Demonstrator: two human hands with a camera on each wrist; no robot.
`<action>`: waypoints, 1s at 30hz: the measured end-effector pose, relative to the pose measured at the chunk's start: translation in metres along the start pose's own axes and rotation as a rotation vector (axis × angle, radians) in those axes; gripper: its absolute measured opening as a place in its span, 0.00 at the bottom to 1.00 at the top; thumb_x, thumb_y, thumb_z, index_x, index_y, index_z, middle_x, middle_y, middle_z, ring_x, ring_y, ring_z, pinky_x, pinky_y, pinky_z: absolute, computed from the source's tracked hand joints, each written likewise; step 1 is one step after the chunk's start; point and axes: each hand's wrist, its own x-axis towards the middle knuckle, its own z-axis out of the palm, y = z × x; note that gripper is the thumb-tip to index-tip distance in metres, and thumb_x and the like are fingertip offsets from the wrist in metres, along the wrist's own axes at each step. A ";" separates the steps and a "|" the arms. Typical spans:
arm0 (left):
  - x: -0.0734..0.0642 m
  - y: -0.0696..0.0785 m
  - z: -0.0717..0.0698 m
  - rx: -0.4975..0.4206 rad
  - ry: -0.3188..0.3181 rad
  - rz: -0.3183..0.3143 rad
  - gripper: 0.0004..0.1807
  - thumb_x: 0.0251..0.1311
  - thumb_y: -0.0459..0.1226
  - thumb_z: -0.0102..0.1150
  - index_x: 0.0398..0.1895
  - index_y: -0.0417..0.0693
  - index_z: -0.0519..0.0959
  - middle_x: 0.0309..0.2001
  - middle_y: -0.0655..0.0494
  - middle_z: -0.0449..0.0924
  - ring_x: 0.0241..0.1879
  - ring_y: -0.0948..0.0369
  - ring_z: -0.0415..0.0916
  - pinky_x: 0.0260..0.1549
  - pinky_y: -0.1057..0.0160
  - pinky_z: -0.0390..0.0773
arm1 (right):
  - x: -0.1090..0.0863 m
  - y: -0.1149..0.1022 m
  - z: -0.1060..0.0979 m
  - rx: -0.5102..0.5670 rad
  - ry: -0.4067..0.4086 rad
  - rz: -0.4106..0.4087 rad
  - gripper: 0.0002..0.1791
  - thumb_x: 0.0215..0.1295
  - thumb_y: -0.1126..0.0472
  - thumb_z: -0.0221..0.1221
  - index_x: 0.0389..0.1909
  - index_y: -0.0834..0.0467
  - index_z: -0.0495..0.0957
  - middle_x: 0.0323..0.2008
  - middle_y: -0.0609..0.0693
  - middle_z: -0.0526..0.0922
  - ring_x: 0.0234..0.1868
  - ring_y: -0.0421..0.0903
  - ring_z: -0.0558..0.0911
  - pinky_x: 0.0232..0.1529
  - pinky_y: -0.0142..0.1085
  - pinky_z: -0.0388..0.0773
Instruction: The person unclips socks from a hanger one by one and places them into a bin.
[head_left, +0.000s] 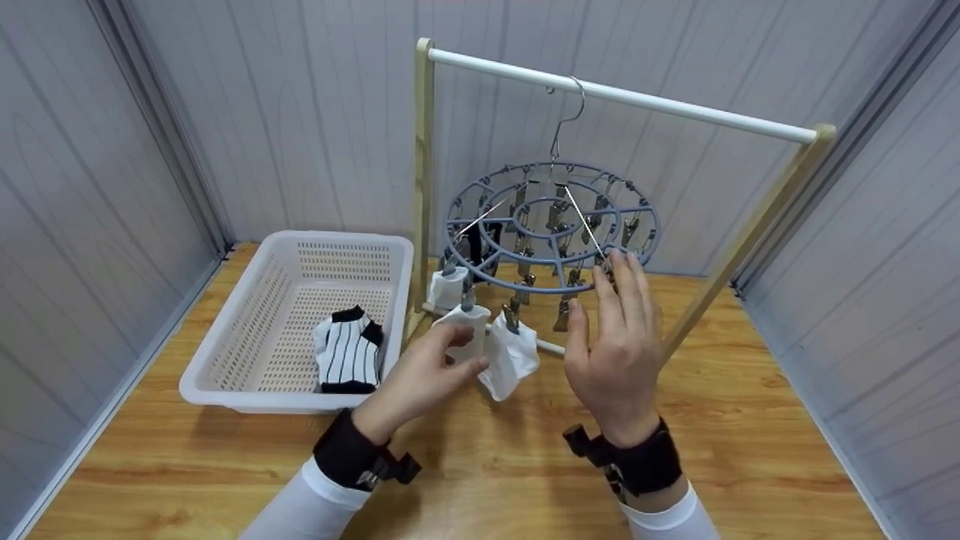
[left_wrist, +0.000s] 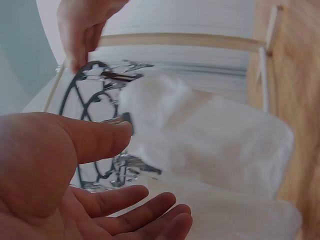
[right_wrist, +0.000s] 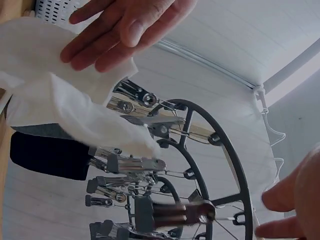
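Socks [head_left: 511,356], white and limp, hang clipped beneath a round clip hanger [head_left: 555,247] in my head view, beside the left hand [head_left: 424,367]; the right hand [head_left: 619,352] is straight-fingered, empty, at the rim. Left wrist: I see parted fingers gripping nothing, creased socks beyond. Right wrist: left fingers overlap one, contact unclear.

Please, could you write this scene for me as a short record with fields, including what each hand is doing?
Left hand: open, close to the clipped white socks; contact unclear
Right hand: raised, fingers extended, near the hanger's rim; contact unclear
Hanger: round, with many metal clips, hooked over a white bar
Clipped on hanger: white socks, plus a dark item
Basket: white, perforated, left of the rack
In basket: black-and-white striped socks, count unclear
Surface: wood-grain
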 end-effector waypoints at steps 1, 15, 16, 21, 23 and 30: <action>0.000 -0.001 0.003 0.007 -0.010 0.005 0.30 0.72 0.42 0.75 0.70 0.35 0.78 0.66 0.37 0.82 0.65 0.43 0.81 0.63 0.42 0.83 | 0.000 -0.001 0.001 0.011 0.012 -0.022 0.23 0.77 0.63 0.63 0.65 0.72 0.82 0.74 0.69 0.76 0.79 0.67 0.71 0.84 0.55 0.60; 0.010 -0.011 0.031 -0.087 0.008 0.045 0.47 0.65 0.49 0.81 0.81 0.39 0.69 0.76 0.38 0.74 0.74 0.43 0.74 0.72 0.42 0.75 | -0.004 -0.008 0.009 0.064 -0.101 -0.194 0.21 0.79 0.60 0.62 0.63 0.70 0.85 0.65 0.64 0.86 0.71 0.64 0.80 0.81 0.56 0.64; 0.012 -0.012 0.032 -0.088 0.017 0.052 0.47 0.64 0.49 0.82 0.81 0.40 0.69 0.76 0.39 0.75 0.74 0.44 0.74 0.73 0.42 0.74 | -0.004 -0.007 0.009 0.061 -0.107 -0.189 0.21 0.79 0.60 0.62 0.63 0.70 0.85 0.65 0.64 0.86 0.71 0.64 0.81 0.81 0.57 0.64; 0.018 -0.016 0.036 -0.146 0.036 0.085 0.46 0.63 0.45 0.83 0.80 0.42 0.70 0.69 0.43 0.80 0.70 0.46 0.77 0.73 0.42 0.74 | -0.005 -0.006 0.007 0.057 -0.123 -0.161 0.22 0.76 0.61 0.65 0.63 0.71 0.84 0.65 0.65 0.86 0.71 0.63 0.81 0.81 0.57 0.64; 0.019 -0.017 0.037 -0.173 0.030 0.089 0.46 0.63 0.44 0.83 0.80 0.42 0.70 0.65 0.43 0.83 0.67 0.46 0.79 0.72 0.41 0.75 | -0.005 -0.005 0.007 0.054 -0.126 -0.149 0.22 0.76 0.62 0.65 0.63 0.71 0.84 0.65 0.65 0.86 0.71 0.64 0.81 0.81 0.57 0.65; 0.016 -0.021 0.042 -0.184 -0.026 0.043 0.44 0.64 0.44 0.82 0.78 0.37 0.71 0.62 0.44 0.84 0.63 0.47 0.81 0.67 0.45 0.80 | -0.002 -0.002 0.003 0.029 -0.134 -0.112 0.21 0.75 0.64 0.67 0.63 0.71 0.84 0.64 0.65 0.86 0.70 0.65 0.82 0.80 0.57 0.67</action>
